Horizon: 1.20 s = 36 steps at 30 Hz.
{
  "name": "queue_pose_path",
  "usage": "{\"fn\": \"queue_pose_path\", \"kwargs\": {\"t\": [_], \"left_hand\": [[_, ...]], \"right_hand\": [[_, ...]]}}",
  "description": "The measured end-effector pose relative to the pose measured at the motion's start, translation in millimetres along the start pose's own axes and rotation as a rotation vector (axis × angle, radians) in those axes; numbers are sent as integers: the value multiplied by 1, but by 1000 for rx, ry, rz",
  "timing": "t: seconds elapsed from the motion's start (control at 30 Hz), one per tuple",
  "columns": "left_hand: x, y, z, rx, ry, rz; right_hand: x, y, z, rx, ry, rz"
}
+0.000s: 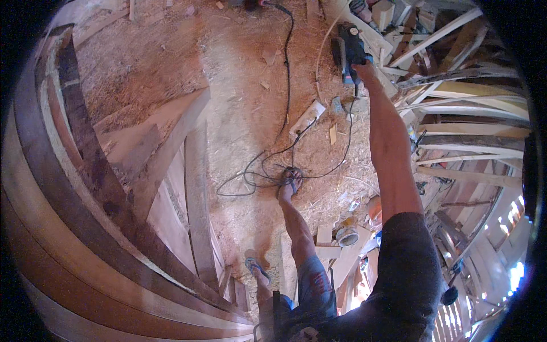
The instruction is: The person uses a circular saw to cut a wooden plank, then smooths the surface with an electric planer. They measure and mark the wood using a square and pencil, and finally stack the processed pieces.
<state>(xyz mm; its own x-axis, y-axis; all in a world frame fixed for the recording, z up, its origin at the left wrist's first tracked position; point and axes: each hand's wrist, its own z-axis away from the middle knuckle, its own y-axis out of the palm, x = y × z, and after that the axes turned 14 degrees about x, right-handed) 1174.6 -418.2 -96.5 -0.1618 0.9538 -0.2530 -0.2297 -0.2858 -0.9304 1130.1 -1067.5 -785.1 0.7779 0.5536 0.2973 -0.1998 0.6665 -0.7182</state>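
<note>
Right hand (363, 69) grips power tool (352, 47) at arm's length beside timber (476, 128)

A person's bare right arm (393, 145) reaches forward from a dark short sleeve (409, 253), the right hand grasping the near end of a dark power tool at the upper right of the view. The left hand is out of the frame, so whether it is clenched or released cannot be told. The tool sits at the edge of a heap of wood; what its underside touches cannot be made out.

A black cord (349, 135) runs down from the tool and joins loops around the right foot (291, 183), which is planted on a floor (239, 125) strewn with shavings. The left foot (257, 267), in a sandal, stands farther back. Ahead of the right foot lies a white power strip (307, 118), with a small block (333, 134) to its right. A pot (346, 235) stands near scrap boards. Long curved planks (108, 239) sweep along the left side, while timber crowds the right.
</note>
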Motion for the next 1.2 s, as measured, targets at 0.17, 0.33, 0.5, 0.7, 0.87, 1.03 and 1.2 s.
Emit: {"fn": "queue_pose_path", "kwargs": {"t": [0.17,0.33,0.5,0.7,0.87,1.03,1.2], "left_hand": [[17,3,10,6,54,129],[-20,-60,63,-24,52,77],[13,-66,73,-67,220,223],[22,-66,120,-12,-118,259],[57,-20,175,-183,30,479],[66,-40,372,-38,283,512],[151,-19,600,68,243,649]], "right_hand": [[-102,-30,-22,-219,-73,542],[-143,124,288,353,-316,441],[-243,87,587,840,-858,565],[-126,-23,756,917,-50,-249],[-68,-135,735,806,-42,-428],[-45,-210,744,474,-55,-536],[-6,-189,820,581,-232,-312]]}}
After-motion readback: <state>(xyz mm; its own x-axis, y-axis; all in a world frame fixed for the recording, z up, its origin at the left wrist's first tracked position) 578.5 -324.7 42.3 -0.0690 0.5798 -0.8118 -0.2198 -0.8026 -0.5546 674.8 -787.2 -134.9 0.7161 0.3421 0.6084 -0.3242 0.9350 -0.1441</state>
